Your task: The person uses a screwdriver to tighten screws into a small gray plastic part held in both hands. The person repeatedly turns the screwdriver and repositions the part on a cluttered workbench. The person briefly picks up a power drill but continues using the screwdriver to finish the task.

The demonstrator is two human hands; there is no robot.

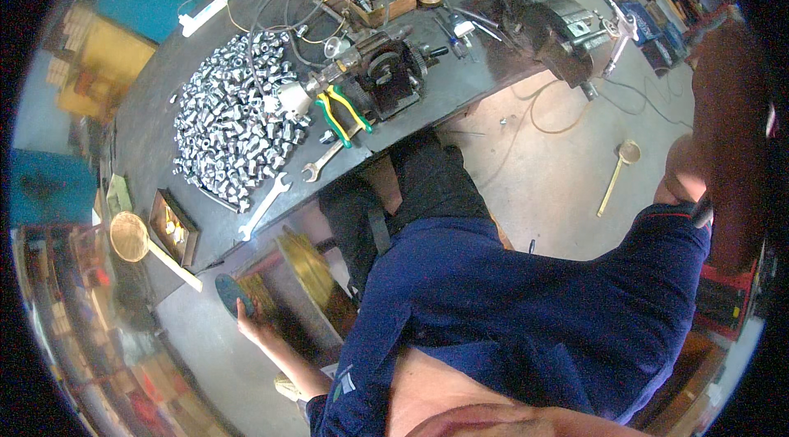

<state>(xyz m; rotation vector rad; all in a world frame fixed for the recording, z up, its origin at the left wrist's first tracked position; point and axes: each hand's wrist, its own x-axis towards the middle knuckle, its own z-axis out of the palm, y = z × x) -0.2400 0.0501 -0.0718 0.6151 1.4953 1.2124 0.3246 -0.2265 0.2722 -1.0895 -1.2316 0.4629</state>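
Low beside the bench, my left hand (248, 321) is at the rim of a round dark green object (233, 296); whether the fingers grip it is unclear. My right hand is out of view; only part of that arm shows at the right. On the dark workbench before me lies a large pile of shiny metal fittings (237, 123). Next to it are green-yellow handled pliers (340, 116), an open-end wrench (264, 206) and another wrench (317, 167). A dark geared metal device (391, 76) stands behind the pliers.
A bench vise (555, 36) is mounted at the bench's right end. Wooden boxes (385, 2) of metal parts and loose cables occupy the back. A small tray (174, 227) lies near a round long-handled object (129, 237). A similar one (629, 152) is over the floor at right.
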